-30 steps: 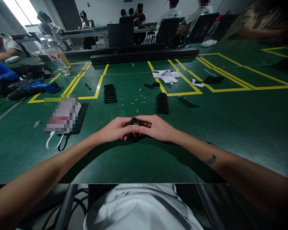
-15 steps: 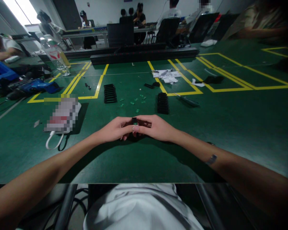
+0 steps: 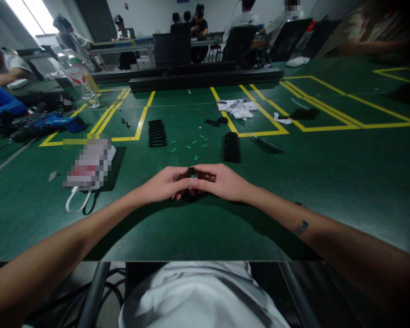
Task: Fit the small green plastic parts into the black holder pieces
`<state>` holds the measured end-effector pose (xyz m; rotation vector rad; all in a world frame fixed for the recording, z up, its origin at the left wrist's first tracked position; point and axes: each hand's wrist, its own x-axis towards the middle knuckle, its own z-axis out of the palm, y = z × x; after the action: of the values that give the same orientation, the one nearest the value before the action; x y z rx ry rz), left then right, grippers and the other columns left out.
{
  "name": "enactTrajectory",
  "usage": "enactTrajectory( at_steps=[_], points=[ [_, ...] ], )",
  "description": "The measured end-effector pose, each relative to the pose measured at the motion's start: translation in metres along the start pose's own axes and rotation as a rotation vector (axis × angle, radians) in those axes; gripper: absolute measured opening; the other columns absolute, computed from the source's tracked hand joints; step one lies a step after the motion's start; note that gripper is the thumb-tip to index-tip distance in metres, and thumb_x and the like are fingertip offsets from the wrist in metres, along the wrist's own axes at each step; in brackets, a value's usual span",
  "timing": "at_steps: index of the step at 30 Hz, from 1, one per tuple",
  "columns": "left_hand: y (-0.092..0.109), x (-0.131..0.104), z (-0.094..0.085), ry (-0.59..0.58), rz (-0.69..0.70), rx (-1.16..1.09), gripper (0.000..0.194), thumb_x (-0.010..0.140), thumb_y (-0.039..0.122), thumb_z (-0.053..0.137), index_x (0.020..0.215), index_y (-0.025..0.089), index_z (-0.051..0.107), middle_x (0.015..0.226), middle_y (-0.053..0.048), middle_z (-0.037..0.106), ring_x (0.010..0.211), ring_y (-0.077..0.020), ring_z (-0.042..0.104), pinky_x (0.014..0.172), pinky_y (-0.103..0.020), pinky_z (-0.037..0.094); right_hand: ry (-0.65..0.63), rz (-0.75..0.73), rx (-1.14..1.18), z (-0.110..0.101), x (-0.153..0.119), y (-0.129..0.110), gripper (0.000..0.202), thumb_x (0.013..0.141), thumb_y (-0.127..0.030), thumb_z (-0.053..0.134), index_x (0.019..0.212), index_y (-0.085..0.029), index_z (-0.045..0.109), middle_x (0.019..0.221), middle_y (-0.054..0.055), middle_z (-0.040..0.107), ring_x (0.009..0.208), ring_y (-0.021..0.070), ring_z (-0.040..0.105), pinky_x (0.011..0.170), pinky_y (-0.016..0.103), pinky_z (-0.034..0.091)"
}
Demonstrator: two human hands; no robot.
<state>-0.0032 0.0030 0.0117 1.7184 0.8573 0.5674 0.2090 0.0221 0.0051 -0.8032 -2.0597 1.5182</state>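
Observation:
My left hand (image 3: 168, 183) and my right hand (image 3: 220, 181) meet above the near part of the green table. Between their fingertips they grip a small black part with a green circuit board (image 3: 192, 175) in it. The thumbs press at its near side, and the fingers hide most of the part. Just beyond my hands lie several loose little green circuit boards (image 3: 189, 147). A row of black plastic parts (image 3: 156, 133) lies beyond to the left, and another black row (image 3: 232, 147) to the right.
A power bank (image 3: 92, 164) with a white cable lies at left, near a blue power drill (image 3: 48, 124) and a plastic bottle (image 3: 78, 79). At right are a screwdriver (image 3: 268, 144) and crumpled white paper (image 3: 238, 108). Long black bars (image 3: 205, 79) lie across the back. Other people sit beyond.

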Motion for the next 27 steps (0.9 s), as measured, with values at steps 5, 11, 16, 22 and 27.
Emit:
enactTrajectory(
  at_steps=[5, 11, 16, 22, 27],
  points=[
    [-0.0003, 0.0002, 0.0003, -0.002, -0.001, -0.006, 0.034, 0.095, 0.045, 0.056, 0.091, 0.012, 0.061, 0.076, -0.001, 0.063, 0.051, -0.0061, 0.055, 0.044, -0.015, 0.043, -0.003, 0.006, -0.008, -0.0002, -0.0001, -0.0007, 0.034, 0.088, -0.05, 0.064, 0.098, -0.018, 0.064, 0.09, 0.005, 0.073, 0.083, 0.0199, 0.069, 0.072, 0.031, 0.054],
    [0.0, 0.0004, 0.0004, -0.003, -0.001, -0.004, 0.034, 0.095, 0.045, 0.056, 0.09, 0.012, 0.061, 0.075, -0.001, 0.063, 0.051, -0.006, 0.055, 0.044, -0.015, 0.043, -0.003, 0.012, 0.006, 0.0, -0.0002, -0.0004, 0.034, 0.088, -0.049, 0.064, 0.099, -0.017, 0.064, 0.089, 0.005, 0.073, 0.082, 0.0197, 0.069, 0.072, 0.031, 0.054],
    [-0.0004, -0.0001, 0.0004, 0.0, -0.014, 0.005, 0.034, 0.095, 0.045, 0.056, 0.091, 0.012, 0.061, 0.074, -0.001, 0.062, 0.05, -0.0062, 0.055, 0.044, -0.015, 0.043, -0.009, 0.008, 0.008, 0.0007, 0.0007, -0.0004, 0.035, 0.088, -0.05, 0.064, 0.098, -0.017, 0.064, 0.089, 0.005, 0.073, 0.083, 0.0194, 0.069, 0.073, 0.031, 0.054],
    [0.0001, 0.0, 0.0002, -0.006, -0.009, 0.007, 0.033, 0.095, 0.044, 0.055, 0.091, 0.012, 0.061, 0.075, -0.001, 0.062, 0.051, -0.006, 0.055, 0.045, -0.015, 0.043, -0.005, 0.016, 0.012, 0.0008, 0.0008, 0.0, 0.034, 0.087, -0.05, 0.065, 0.098, -0.018, 0.064, 0.089, 0.005, 0.073, 0.083, 0.0196, 0.069, 0.073, 0.031, 0.054],
    [0.0, 0.0003, 0.0005, 0.0, -0.013, 0.005, 0.034, 0.094, 0.045, 0.056, 0.09, 0.012, 0.061, 0.073, -0.001, 0.062, 0.051, -0.0066, 0.055, 0.045, -0.015, 0.043, 0.001, 0.006, 0.01, 0.0008, 0.0001, -0.0004, 0.033, 0.088, -0.049, 0.064, 0.098, -0.018, 0.064, 0.088, 0.005, 0.073, 0.081, 0.0187, 0.068, 0.072, 0.03, 0.053]
  ],
)
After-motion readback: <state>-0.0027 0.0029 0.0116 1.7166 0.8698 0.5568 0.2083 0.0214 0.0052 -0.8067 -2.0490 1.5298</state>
